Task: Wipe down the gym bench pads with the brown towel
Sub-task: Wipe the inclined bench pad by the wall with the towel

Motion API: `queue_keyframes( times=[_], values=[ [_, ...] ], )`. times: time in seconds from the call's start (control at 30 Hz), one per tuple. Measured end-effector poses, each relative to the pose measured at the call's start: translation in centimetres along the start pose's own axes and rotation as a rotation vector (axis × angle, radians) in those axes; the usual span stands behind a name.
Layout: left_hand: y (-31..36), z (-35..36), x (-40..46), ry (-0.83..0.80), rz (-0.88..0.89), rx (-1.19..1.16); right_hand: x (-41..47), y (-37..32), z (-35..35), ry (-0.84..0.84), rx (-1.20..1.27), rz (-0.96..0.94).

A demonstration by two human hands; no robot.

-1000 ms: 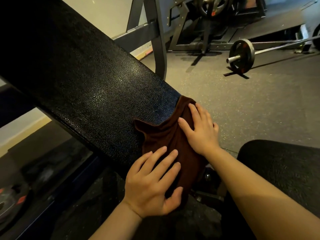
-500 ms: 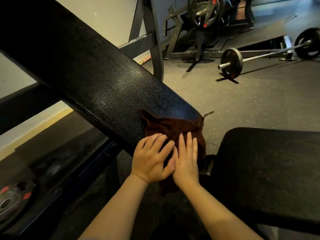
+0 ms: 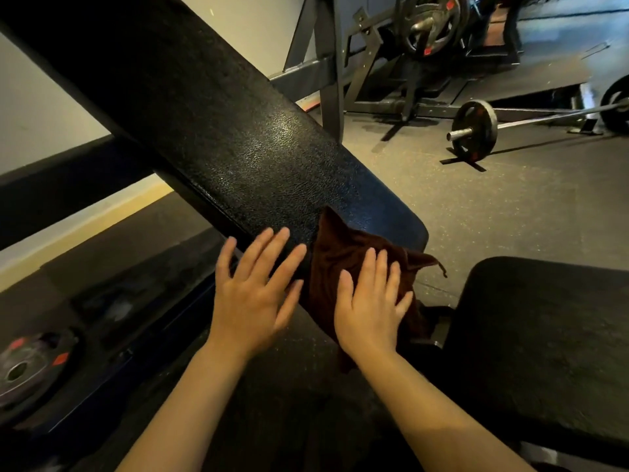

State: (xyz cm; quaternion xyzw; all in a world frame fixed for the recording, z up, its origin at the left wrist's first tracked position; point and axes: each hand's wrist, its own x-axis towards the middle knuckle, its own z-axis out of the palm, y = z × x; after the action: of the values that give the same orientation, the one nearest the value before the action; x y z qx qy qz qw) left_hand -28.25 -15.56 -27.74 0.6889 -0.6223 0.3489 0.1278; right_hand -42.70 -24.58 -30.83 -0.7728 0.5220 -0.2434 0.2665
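The brown towel [image 3: 343, 253] lies crumpled over the lower end of the black inclined back pad [image 3: 238, 144], part of it hanging off the pad's edge. My right hand [image 3: 371, 301] presses flat on the towel with straight fingers. My left hand [image 3: 255, 287] is off the towel, to its left, fingers spread and slightly blurred over the pad's lower edge. The black seat pad [image 3: 544, 338] lies at the lower right, apart from both hands.
A barbell with a black plate [image 3: 474, 132] lies on the grey rubber floor at the right. A metal rack [image 3: 384, 63] with a mounted plate stands behind. Weight plates [image 3: 23, 369] sit low at the left. A dark frame bar [image 3: 68, 185] crosses the left side.
My left hand has come off the towel and moved left, fingers spread. My right hand stays pressed on the towel, which has shifted toward the pad's lower end.
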Motion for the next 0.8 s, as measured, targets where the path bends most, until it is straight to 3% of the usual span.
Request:
queue_keyframes(
  times=[0.07,0.37,0.57,0.8],
  values=[
    [-0.8,0.3,0.7,-0.058,-0.120,-0.007,0.7,-0.6,0.6,0.057,-0.018,0.010],
    [-1.1,1.6,0.8,-0.251,-0.184,-0.052,7.4,1.2,-0.7,-0.028,-0.017,-0.082],
    [-0.1,-0.2,2.1,-0.525,-0.332,-0.100,5.4,1.0,-0.9,-0.041,-0.069,-0.090],
    [0.7,-0.7,3.3,-0.600,-0.381,-0.127,-3.3,3.4,0.7,-0.025,-0.138,-0.427]
  ],
)
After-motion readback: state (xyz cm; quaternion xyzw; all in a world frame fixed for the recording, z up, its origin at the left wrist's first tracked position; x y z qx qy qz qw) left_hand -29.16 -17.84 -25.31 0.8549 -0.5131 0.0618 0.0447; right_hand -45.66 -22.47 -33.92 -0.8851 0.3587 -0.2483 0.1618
